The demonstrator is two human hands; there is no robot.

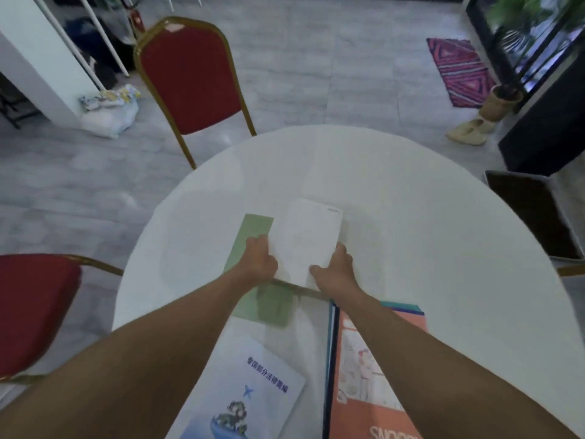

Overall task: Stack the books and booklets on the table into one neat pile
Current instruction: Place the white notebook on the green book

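While both hands, left [261,259] and right [337,267], grip it, the white book [305,240] points lengthwise away.

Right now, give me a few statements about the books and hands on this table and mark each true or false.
1. Both hands grip the white book. True.
2. The green booklet lies partly under the white book. True.
3. The orange book is on the person's left. False: it lies under the right arm.
4. The left hand holds the blue-and-white booklet. False: that booklet lies untouched near the table edge.
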